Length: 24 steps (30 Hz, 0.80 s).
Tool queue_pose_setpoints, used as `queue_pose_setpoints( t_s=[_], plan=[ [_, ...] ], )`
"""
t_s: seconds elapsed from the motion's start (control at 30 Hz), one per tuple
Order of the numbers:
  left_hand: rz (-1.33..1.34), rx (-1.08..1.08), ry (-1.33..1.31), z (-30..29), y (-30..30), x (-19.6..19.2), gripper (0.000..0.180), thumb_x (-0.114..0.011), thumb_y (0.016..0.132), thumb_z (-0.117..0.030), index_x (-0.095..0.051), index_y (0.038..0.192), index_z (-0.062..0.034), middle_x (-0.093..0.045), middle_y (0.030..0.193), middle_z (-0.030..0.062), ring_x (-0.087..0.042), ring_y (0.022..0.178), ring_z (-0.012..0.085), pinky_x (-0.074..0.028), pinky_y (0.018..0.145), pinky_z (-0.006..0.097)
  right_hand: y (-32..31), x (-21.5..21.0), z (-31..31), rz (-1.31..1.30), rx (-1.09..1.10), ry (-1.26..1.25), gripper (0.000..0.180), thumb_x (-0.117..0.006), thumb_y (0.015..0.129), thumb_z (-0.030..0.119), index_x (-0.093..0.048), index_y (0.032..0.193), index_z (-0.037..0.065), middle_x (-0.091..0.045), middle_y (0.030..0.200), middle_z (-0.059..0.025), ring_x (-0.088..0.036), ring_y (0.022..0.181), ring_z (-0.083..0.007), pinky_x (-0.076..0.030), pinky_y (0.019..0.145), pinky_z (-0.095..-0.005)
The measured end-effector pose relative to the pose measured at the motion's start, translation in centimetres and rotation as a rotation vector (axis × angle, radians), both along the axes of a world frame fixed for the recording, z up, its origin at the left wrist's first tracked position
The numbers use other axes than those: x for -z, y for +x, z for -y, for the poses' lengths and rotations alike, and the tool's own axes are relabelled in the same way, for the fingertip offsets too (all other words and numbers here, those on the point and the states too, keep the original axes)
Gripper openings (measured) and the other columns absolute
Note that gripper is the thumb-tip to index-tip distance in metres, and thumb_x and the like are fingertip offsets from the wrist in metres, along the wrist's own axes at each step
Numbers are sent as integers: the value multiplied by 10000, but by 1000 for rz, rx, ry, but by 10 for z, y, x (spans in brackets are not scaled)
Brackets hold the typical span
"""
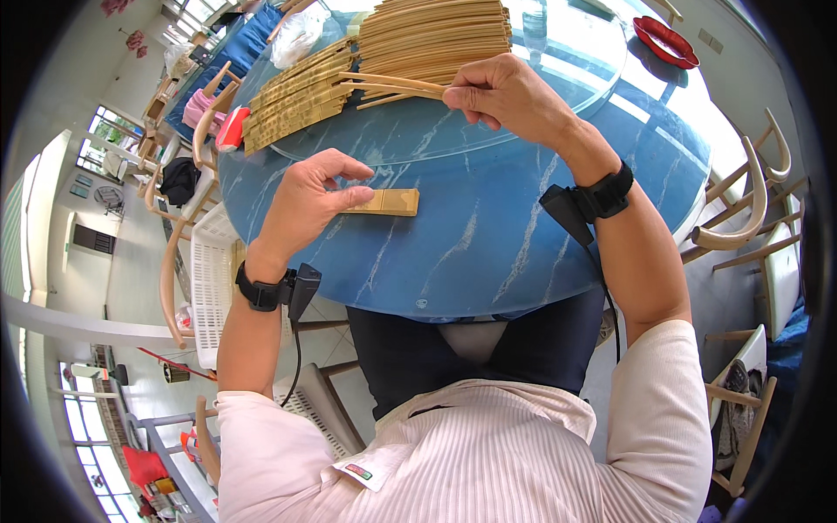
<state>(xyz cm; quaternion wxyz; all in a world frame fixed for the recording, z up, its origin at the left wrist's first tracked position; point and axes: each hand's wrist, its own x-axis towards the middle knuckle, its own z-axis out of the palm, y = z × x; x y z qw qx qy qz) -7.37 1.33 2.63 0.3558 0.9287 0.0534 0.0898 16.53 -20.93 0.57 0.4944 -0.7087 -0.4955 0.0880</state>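
Note:
My right hand (506, 98) is raised over the far part of the table, pinching the ends of a pair of thin wooden chopsticks (392, 84) that point left. Beyond them lies a large pile of similar pale sticks (434, 39). A row of overlapping gold paper sleeves (301, 100) spreads to the left of that pile. My left hand (309, 196) is lower down, its thumb and index finger apart. The thumb lies over the left end of a small flat stack of gold sleeves (397, 202), partly hiding it; firm contact is hard to tell.
The round blue marbled table (471, 253) carries a raised glass turntable. A clear plastic bag (298, 37), a red-and-white packet (232, 129) and a red dish (666, 42) sit around the far side. A white plastic basket (214, 288) and wooden chairs (741, 205) surround the table.

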Motion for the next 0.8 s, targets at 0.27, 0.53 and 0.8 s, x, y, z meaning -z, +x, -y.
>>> queue_pose_setpoints(
  t_s=[0.27,0.53,0.8],
  plan=[
    [-32,189,484,2,6,25,530,-918,736,-149,-738,1219,-27,-710,1225,115,-645,1135,332,-534,994,414,3,1,-1,39,77,8,367,-713,1043,338,-761,831,41,-660,653,-11,-573,535,-84,-474,500,-252],
    [-87,159,249,0,8,24,410,-870,787,-90,-745,1167,1,-709,1155,113,-684,1055,311,-557,964,383,3,6,-2,35,74,18,385,-705,1053,322,-709,783,47,-632,650,6,-540,525,-55,-429,480,-250],
    [-20,90,195,8,8,-3,479,-892,766,-57,-739,1218,-13,-727,1187,96,-692,1074,260,-548,995,356,-15,0,-3,-143,-70,-117,393,-858,896,404,-788,901,17,-635,697,-42,-578,615,-119,-453,541,-271]
  ],
)
